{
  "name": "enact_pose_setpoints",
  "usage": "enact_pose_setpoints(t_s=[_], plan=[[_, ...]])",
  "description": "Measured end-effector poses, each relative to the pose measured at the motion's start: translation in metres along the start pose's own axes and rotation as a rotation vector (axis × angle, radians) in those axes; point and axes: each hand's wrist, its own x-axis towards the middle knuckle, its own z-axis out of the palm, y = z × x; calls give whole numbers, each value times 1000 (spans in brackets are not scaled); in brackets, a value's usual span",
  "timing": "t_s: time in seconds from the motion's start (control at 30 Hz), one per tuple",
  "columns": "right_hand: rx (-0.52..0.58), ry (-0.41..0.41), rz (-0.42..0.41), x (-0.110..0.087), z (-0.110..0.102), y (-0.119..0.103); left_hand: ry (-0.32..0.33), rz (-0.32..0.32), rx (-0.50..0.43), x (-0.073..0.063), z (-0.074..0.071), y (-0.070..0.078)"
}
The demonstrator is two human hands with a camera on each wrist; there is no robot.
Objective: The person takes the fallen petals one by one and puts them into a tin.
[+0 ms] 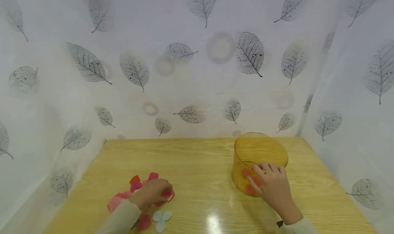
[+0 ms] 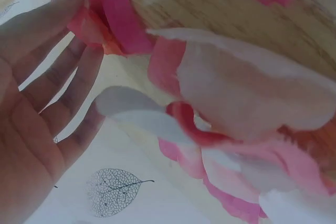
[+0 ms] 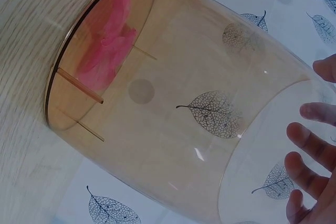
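Note:
An amber see-through container (image 1: 238, 172), rounded like a bucket, stands on the right of the table with pink petals (image 3: 107, 51) at its bottom. My right hand (image 1: 272, 184) is at its near right side, the fingers spread and bent slightly by the rim; in the right wrist view the fingers (image 3: 310, 145) hold nothing. On the left, my left hand (image 1: 154, 192) is over loose fabric-like petals in red, pink and magenta. In the left wrist view, red and magenta petals (image 2: 113, 17) sit between the thumb and fingertips of this hand (image 2: 37, 114).
A white four-petalled flower (image 1: 161, 221) and a dark pink petal (image 1: 143, 223) lie near the left forearm. More petals (image 1: 115, 202) spread left of the hand. White walls (image 1: 197, 90) with grey leaf prints enclose the wood-grain table (image 1: 197, 165) at the back and sides.

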Motion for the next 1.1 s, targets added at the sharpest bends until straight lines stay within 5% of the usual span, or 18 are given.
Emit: enact_pose_setpoints(t_s=[0.1, 0.43, 0.6, 1.1], plan=[[4, 3, -2, 0, 1, 0, -14, -42, -42, -1, -1, 0], [0, 5, 1, 1, 0, 0, 24, -45, -149, -5, -5, 3], [2, 5, 2, 2, 0, 0, -23, -89, -138, -3, -8, 4], [4, -5, 11, 0, 1, 0, -78, -90, -140, -1, -2, -2]])
